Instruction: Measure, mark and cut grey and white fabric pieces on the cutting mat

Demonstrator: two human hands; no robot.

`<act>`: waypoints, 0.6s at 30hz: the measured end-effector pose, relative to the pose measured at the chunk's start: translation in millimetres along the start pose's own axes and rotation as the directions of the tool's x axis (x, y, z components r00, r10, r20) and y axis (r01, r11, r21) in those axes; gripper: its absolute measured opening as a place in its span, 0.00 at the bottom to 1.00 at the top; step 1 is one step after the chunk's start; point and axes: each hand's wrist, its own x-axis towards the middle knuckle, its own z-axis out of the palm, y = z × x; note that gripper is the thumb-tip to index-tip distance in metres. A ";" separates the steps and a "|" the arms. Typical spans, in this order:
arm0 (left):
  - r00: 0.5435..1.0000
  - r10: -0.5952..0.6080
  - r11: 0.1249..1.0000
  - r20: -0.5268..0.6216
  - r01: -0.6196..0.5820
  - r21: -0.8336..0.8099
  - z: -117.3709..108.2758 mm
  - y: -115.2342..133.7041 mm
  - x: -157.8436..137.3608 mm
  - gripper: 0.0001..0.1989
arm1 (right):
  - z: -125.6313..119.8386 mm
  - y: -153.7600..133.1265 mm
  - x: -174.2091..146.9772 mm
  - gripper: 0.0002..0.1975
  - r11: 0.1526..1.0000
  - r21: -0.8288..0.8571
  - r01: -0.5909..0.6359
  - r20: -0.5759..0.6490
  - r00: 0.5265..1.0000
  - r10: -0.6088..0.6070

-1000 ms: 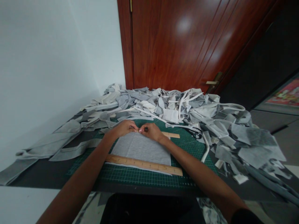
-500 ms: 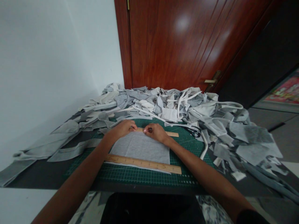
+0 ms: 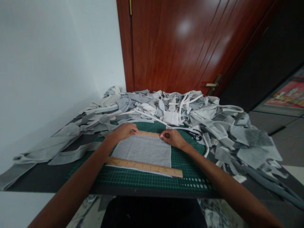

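Note:
A light grey piece of fabric [image 3: 144,148] lies flat on a green cutting mat [image 3: 190,164]. One wooden ruler [image 3: 147,166] crosses its near edge, with a strip of the fabric showing on the near side. Along the far edge runs a second wooden ruler [image 3: 149,134]. At that edge's left end my left hand [image 3: 127,130] is closed in a pinch on the fabric beside the ruler. My right hand [image 3: 174,138] pinches the same edge near its right corner, covering the ruler's right end. The fingertips are small, so the exact hold is partly hidden.
Black-handled scissors [image 3: 196,134] rest at the mat's far right. Grey and white fabric scraps [image 3: 147,104] are heaped along the back, with more scraps [image 3: 256,142] on the right and long strips [image 3: 73,153] on the left. Behind stands a wooden door [image 3: 166,47].
My right hand has slid right along the far edge, from mid-edge to near the right corner, exposing more ruler between the hands. My left hand stays nearly in place.

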 end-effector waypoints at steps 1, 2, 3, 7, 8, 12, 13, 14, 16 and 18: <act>1.000 0.016 1.000 0.017 -0.016 -0.014 -1.4 -2.4 0.5 0.08 | -0.4 2.0 -0.9 0.05 1.000 0.016 0.006 0.004 1.000 -0.006; 0.999 0.038 0.999 0.038 -0.037 -0.035 -3.4 -4.6 0.2 0.09 | -0.5 3.7 -1.4 0.06 0.999 0.036 0.009 0.009 1.000 -0.009; 0.996 0.062 0.997 0.062 -0.058 -0.060 -6.0 -6.7 -1.3 0.11 | -0.4 5.0 -1.3 0.06 0.998 0.060 0.006 0.012 1.000 -0.007; 0.991 0.063 0.991 0.116 -0.048 -0.128 -22.1 -14.2 -22.9 0.20 | 1.8 2.3 5.4 0.07 0.980 0.196 -0.015 0.019 1.000 0.011; 0.994 0.029 0.992 0.105 -0.015 -0.129 -26.7 -16.4 -31.1 0.22 | 2.8 -1.0 9.4 0.07 0.974 0.228 -0.016 0.023 1.000 0.011; 0.992 -0.093 0.993 -0.079 0.087 -0.075 -39.4 -25.9 -57.1 0.26 | 12.0 -25.4 36.2 0.06 0.959 0.284 0.013 0.021 1.000 -0.020; 0.990 -0.087 0.995 -0.109 0.081 -0.066 -39.7 -27.5 -59.3 0.26 | 16.1 -33.6 44.8 0.06 0.957 0.288 0.029 0.023 0.999 -0.037; 0.992 -0.069 0.996 -0.108 0.062 -0.061 -38.7 -28.6 -59.6 0.26 | 21.1 -42.1 53.6 0.06 0.955 0.293 0.042 0.026 0.998 -0.052; 0.998 -0.016 0.998 -0.058 0.012 -0.064 -33.5 -29.5 -55.7 0.25 | 33.5 -58.5 70.4 0.06 0.951 0.301 0.063 0.044 0.996 -0.080; 1.000 0.026 0.997 -0.009 -0.026 -0.066 -26.5 -29.9 -49.3 0.23 | 47.8 -72.2 84.5 0.06 0.953 0.294 0.071 0.066 0.993 -0.094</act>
